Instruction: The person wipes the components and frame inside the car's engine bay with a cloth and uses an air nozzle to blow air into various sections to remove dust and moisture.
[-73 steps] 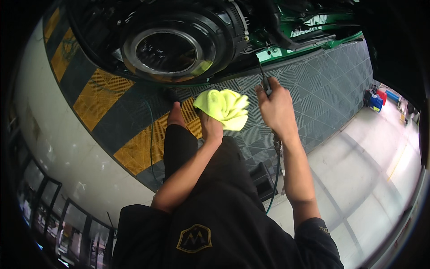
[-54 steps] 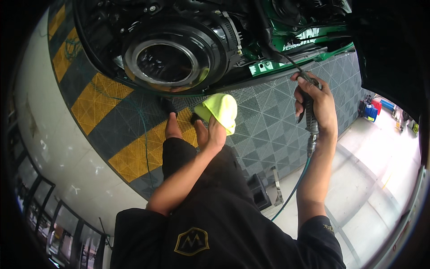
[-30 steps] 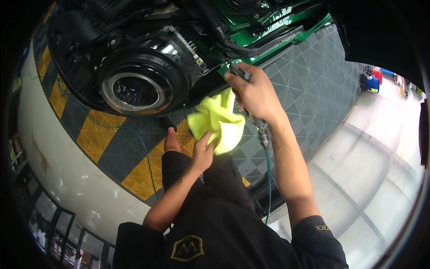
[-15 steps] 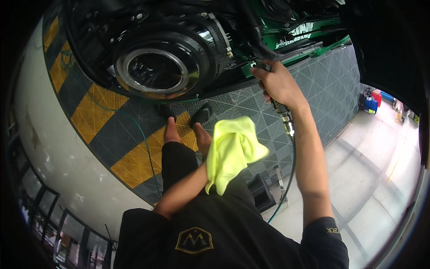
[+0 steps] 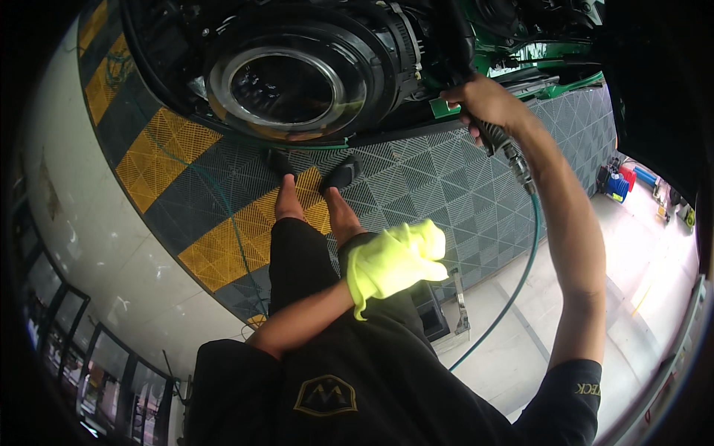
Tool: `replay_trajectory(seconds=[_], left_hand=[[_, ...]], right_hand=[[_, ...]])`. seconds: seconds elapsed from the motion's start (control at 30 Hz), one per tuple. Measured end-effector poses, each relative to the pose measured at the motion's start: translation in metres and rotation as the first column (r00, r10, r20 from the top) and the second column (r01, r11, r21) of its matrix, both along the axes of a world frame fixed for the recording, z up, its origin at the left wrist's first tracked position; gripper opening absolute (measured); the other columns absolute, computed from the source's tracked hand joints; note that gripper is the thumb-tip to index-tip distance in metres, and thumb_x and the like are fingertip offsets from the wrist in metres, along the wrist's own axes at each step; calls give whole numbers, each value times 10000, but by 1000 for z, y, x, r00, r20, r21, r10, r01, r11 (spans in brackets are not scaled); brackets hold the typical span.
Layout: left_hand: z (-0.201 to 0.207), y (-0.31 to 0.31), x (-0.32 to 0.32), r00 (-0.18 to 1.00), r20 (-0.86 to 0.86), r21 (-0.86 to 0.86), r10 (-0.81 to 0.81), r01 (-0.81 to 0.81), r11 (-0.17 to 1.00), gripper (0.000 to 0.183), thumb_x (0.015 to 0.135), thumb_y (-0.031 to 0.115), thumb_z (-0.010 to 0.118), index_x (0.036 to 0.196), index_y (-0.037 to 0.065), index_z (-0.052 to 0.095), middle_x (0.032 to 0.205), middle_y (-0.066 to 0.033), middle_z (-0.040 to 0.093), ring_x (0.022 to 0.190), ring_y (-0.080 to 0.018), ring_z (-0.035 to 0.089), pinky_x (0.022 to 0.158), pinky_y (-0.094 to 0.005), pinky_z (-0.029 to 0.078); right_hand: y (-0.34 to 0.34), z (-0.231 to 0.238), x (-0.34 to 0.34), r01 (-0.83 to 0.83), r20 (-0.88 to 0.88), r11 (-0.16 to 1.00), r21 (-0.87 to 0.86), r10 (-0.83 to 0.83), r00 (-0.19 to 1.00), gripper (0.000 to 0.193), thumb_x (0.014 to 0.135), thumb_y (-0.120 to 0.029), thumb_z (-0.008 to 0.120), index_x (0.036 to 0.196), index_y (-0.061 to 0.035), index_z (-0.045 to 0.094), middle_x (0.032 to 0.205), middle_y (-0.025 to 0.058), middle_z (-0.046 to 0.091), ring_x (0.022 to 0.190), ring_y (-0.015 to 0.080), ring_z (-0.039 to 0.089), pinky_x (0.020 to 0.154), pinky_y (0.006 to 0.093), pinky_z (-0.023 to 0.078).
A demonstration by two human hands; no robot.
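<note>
A bright yellow-green cloth [image 5: 398, 262] is draped over my left hand and hides its fingers; it hangs in front of my body, apart from the car. My right hand [image 5: 491, 104] is closed around an air blow gun [image 5: 508, 152], its grip and metal coupling showing below the fist. From the coupling a teal hose [image 5: 529, 256] curves down past my forearm. Just left of my right hand sits a large round headlight [image 5: 286, 88] with a clear lens and silver ring. Green bodywork [image 5: 445, 108] shows beside my fingers; the gun's nozzle end cannot be made out.
Grey and yellow grid tiles [image 5: 424, 175] cover the floor beneath the car. A thin green hose [image 5: 223, 197] trails across them at the left. A dark box [image 5: 430, 316] stands by my legs. Blue and red items [image 5: 621, 182] lie at the far right.
My right hand and the blow gun have shifted right in view, and the hose bows out more. The cloth has bunched up higher around my left hand. The view has shifted slightly.
</note>
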State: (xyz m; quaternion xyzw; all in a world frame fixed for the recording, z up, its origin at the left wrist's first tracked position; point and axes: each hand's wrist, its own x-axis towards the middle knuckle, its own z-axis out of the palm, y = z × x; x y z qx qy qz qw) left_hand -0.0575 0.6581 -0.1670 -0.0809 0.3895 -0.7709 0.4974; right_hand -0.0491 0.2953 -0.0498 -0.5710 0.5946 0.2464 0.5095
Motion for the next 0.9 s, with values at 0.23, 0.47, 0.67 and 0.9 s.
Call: replay_trajectory(seconds=[0.23,0.47,0.67,0.9], left_hand=[[-28,-1,28,812,571,155,-124,41,987,723,893,604,592,1372,66,528,1360,-180,594,1244,-386,586,1045,-509,478],[-59,7,33,661,719,330,-215,-52,942,636,897,556,593,1324,85,565,1319,-162,616,1220,-355,599,1032,-481,483],[-63,-32,22,454,857,316,-243,-91,944,563,900,515,593,1283,102,596,1284,-148,634,1199,-328,611,1021,-457,487],[-114,-178,10,-617,775,189,-133,26,982,480,903,467,594,1235,122,633,1243,-130,656,1176,-297,624,1008,-428,491]], right_hand=[[-23,-8,-2,182,67,926,332,-216,974,336,1031,-282,585,994,50,610,602,18,506,408,130,507,375,304,487],[41,31,-6,58,138,974,-221,-27,990,313,1023,-264,591,1051,45,628,634,23,521,437,121,520,402,301,434],[130,63,-47,359,276,921,-150,-310,910,308,1031,-289,614,991,13,661,578,13,551,466,101,539,489,282,419],[158,47,-53,449,315,891,-63,-409,856,284,1029,-257,612,940,11,646,581,4,553,455,98,531,483,278,414]])
